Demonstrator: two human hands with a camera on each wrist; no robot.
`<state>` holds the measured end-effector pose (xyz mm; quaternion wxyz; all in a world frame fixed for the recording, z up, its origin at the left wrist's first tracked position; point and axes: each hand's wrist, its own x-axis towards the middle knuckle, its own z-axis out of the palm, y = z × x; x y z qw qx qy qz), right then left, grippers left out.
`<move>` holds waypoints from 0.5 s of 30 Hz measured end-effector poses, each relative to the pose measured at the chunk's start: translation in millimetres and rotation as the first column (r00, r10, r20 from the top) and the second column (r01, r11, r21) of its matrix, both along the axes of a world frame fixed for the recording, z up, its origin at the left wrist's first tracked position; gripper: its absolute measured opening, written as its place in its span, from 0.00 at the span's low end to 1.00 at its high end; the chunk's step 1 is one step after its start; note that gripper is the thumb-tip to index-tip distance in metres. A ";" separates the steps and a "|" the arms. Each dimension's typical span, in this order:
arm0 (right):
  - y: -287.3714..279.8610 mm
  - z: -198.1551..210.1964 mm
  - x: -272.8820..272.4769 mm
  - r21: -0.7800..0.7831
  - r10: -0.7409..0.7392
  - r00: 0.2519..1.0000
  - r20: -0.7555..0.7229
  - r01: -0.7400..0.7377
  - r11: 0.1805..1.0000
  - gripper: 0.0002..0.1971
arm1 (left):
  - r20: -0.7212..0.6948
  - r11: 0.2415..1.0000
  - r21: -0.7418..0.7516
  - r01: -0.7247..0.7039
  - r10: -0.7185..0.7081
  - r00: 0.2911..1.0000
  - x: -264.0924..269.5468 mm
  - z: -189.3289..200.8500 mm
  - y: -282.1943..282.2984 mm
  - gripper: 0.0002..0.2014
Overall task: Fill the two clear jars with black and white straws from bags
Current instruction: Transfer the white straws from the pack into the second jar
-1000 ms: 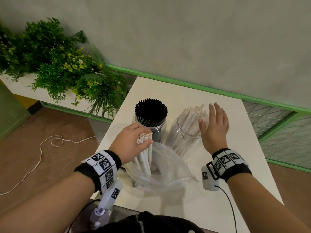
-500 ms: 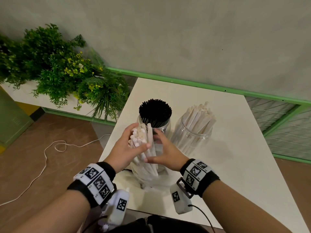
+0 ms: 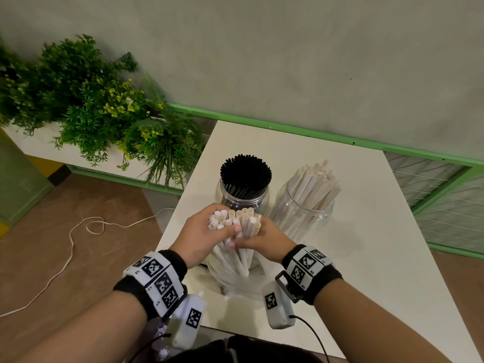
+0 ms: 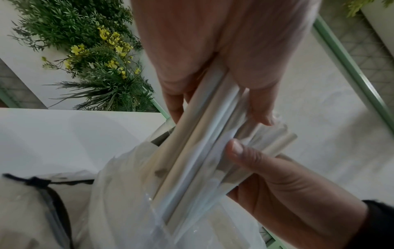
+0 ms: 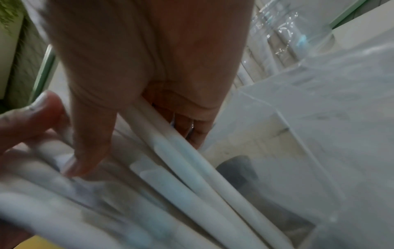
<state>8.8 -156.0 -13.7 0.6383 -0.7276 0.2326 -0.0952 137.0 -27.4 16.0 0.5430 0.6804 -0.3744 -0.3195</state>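
A bundle of white straws (image 3: 235,226) stands upright in a clear plastic bag (image 3: 235,281) at the table's near side. My left hand (image 3: 207,231) grips the bundle from the left and my right hand (image 3: 259,238) grips it from the right, thumbs meeting in front. The left wrist view shows the white straws (image 4: 198,151) running between both hands down into the bag (image 4: 127,202). In the right wrist view the straws (image 5: 181,160) are blurred. Behind stand two clear jars: one (image 3: 242,199) packed with black straws (image 3: 245,174), one (image 3: 301,216) partly filled with white straws (image 3: 314,184).
The white table (image 3: 366,258) has bare surface to the right of the jars. A planter of green plants (image 3: 99,119) runs along the left. A white cable (image 3: 78,239) lies on the brown floor. A green rail (image 3: 327,138) borders the far edge.
My right hand left the white-straw jar and came to the bundle, closing on it. Both hands now hold more straws, raised higher out of the bag.
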 end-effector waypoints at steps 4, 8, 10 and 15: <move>-4.7 5.9 -4.6 -0.048 -0.077 0.997 0.012 0.078 0.996 0.15 | -0.027 1.000 -0.026 -0.010 0.009 1.000 -4.0 2.6 0.5 0.10; -4.3 8.3 -6.7 -0.074 -0.164 0.985 0.059 0.168 0.983 0.17 | -0.021 1.000 -0.021 -0.023 0.023 1.000 -7.8 1.3 -0.3 0.08; -2.8 10.0 -6.7 -0.079 -0.203 0.975 0.094 0.211 0.974 0.17 | -0.004 0.999 -0.019 -0.029 0.029 1.000 -9.7 1.7 -1.2 0.08; -10.0 49.3 -15.4 -0.049 -0.351 0.904 0.245 0.373 0.927 0.13 | 0.027 0.999 -0.008 -0.047 0.047 0.999 -7.9 1.5 -2.6 0.06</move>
